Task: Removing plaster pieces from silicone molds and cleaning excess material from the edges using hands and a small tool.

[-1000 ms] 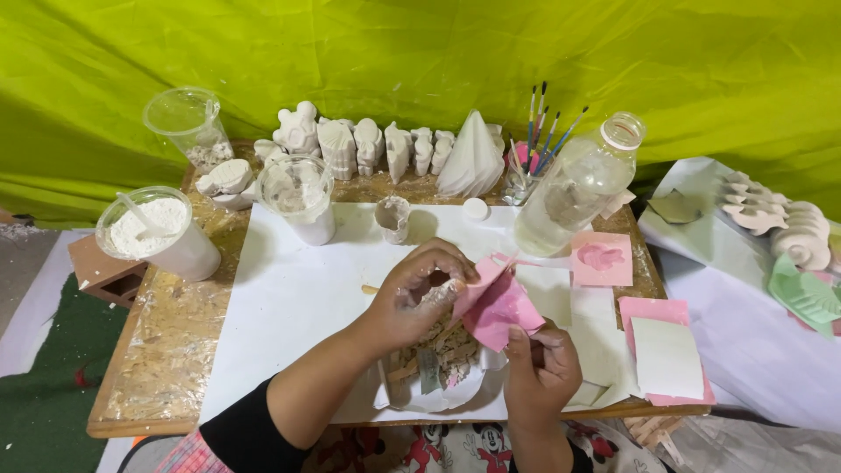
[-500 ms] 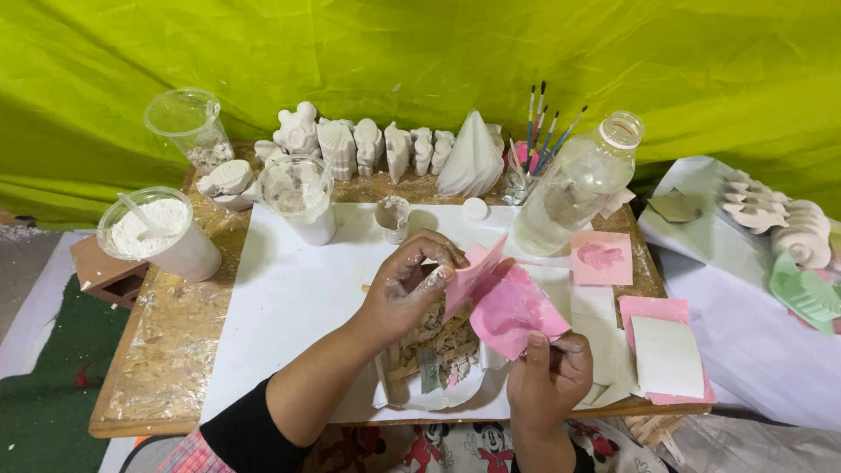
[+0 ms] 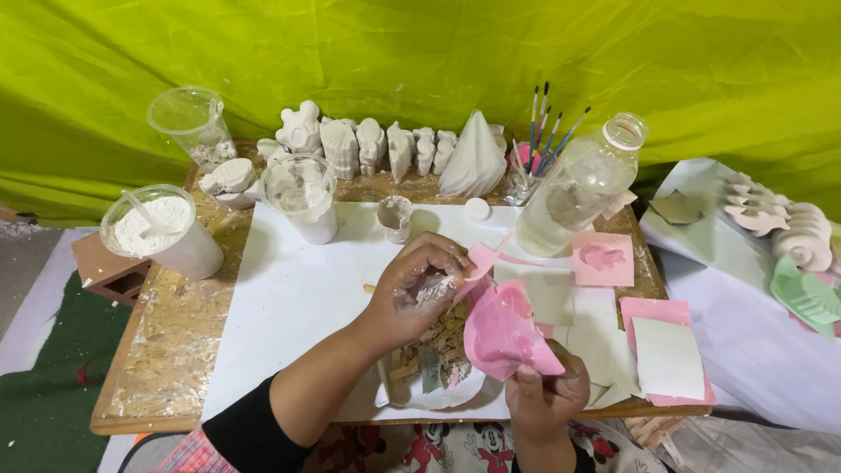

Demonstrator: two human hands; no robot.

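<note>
The left hand (image 3: 416, 289) is hovering over a white plate (image 3: 438, 398) at the near edge of the tabletop (image 3: 166, 342). Its fingers (image 3: 438, 254) are curling inward, clenched around a pale, dusty plaster piece (image 3: 435, 289) that is only partly showing. Just right of the plate, the right hand (image 3: 543, 398) is pinching the lower edge of a soft pink mould (image 3: 504, 328) between thumb and fingers, so it is grasping the mould and holding it tilted, with the mould's upper flap reaching up to the left hand's fingertips. The plate itself is carrying broken plaster bits.

Beyond the plate, a white paper sheet (image 3: 298, 298) is covering the middle of the tabletop. Farther back from the plate, a small grey cup (image 3: 395, 217) and a clear plastic cup (image 3: 300, 194) are standing, with a row of white plaster figures (image 3: 377, 144) behind them. Back and right of the plate, a clear bottle (image 3: 583, 184) is leaning beside a jar of paintbrushes (image 3: 543, 131). Right of the plate, flat pink moulds (image 3: 603, 258) are lying. Far left of the plate, a tub of white powder (image 3: 158, 229) is sitting.
</note>
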